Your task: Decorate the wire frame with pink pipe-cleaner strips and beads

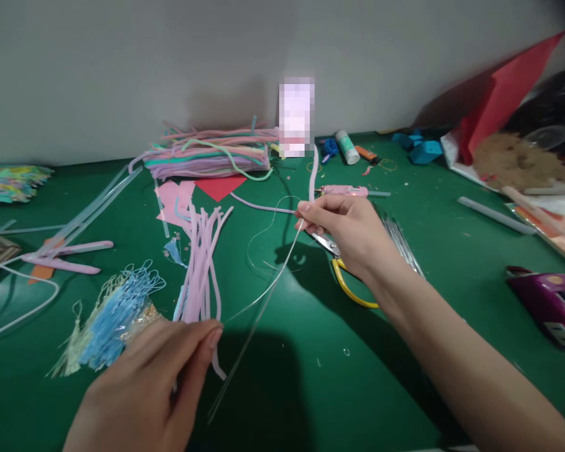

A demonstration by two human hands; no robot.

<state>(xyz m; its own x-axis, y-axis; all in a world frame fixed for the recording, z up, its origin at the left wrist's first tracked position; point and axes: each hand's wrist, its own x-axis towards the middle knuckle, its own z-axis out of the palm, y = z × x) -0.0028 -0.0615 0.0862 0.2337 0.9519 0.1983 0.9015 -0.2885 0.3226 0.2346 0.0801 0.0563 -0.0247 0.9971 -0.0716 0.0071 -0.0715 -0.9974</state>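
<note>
My right hand (343, 226) pinches a thin pale thread (279, 274) between thumb and fingertips. A lilac pipe-cleaner-like strip (313, 176) rises from the same fingertips. At lower left, my left hand (155, 376) is closed in a pinch at the other end of the thread, which runs taut between both hands. A further doubled length slants down to the tabletop. Beneath my right hand lie scissors with yellow handles (353, 292), partly hidden. Several lilac strips (202, 263) lie bundled just beyond my left hand.
On the green table (405, 389) lie blue tassels (115, 320), a strip pile (211, 157), a pink glue gun (66, 257) at left and a purple device (550, 301) at right. A lit, blurred-out phone-like screen (296, 116) leans on the wall. Red paper (508, 94) stands right.
</note>
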